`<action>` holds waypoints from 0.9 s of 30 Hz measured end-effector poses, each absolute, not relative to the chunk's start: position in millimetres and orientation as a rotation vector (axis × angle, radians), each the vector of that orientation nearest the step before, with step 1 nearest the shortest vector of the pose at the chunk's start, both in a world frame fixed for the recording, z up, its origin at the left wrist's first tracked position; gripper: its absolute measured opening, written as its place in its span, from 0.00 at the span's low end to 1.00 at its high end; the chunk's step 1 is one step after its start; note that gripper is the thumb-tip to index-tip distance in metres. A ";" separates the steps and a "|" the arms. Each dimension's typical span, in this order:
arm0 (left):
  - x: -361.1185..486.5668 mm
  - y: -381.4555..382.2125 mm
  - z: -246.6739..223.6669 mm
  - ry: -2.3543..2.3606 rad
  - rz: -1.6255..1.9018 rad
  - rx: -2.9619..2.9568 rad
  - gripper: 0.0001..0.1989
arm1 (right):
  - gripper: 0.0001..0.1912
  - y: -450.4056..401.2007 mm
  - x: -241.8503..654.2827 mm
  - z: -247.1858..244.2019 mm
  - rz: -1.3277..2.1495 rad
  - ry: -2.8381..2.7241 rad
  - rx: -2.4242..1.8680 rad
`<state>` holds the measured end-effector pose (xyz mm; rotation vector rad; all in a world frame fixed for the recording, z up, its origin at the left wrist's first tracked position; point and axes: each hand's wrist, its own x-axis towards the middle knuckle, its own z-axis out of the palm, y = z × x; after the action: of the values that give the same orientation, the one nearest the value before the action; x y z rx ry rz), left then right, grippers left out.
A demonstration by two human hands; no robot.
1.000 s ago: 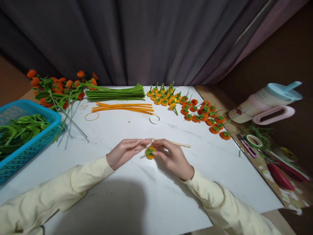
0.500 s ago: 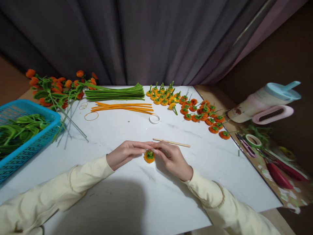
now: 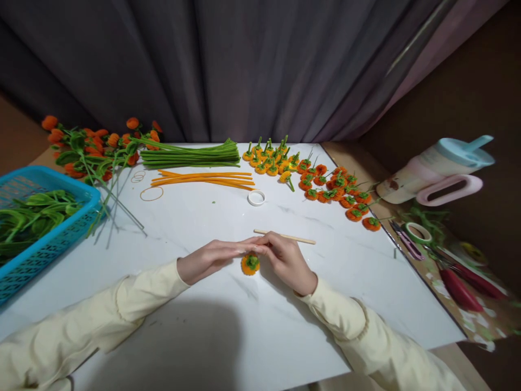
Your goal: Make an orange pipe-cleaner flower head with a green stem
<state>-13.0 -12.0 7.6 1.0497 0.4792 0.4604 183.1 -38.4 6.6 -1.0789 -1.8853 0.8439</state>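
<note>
A small yellow-orange piece with a green centre point(image 3: 250, 264) is just below my fingertips, over the middle of the white table. My left hand point(image 3: 212, 258) reaches in from the left, its fingers straight and pressed together, tips meeting the other hand's. My right hand point(image 3: 288, 262) has bent fingers pinched together at the top of the piece; what exactly they grip is hidden. Behind my right hand lies a thin wooden stick point(image 3: 303, 239). Farther back on the table point(image 3: 195, 217) is a white ring point(image 3: 256, 197).
Green stems point(image 3: 191, 156) and orange stems point(image 3: 203, 178) lie at the back, beside yellow pieces point(image 3: 272, 163) and orange pieces point(image 3: 336, 190). A blue basket point(image 3: 61, 241) is left, orange flowers point(image 3: 95, 144) behind it. Right are a tumbler point(image 3: 435, 171), tape point(image 3: 418, 232) and red-handled pliers point(image 3: 459, 289).
The fingers of my right hand have drawn closer together and moved slightly left against my left fingertips. The yellow-orange piece has shifted slightly down and right, showing its green centre differently.
</note>
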 end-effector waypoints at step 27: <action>-16.5 -20.0 -7.4 0.618 0.584 2.136 0.20 | 0.15 -30.7 197.6 11.5 0.525 -2.623 -0.971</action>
<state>-16.5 -20.0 -7.4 2.1356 0.6184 0.5838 197.6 -30.7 11.5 -0.9712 -2.6226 0.5247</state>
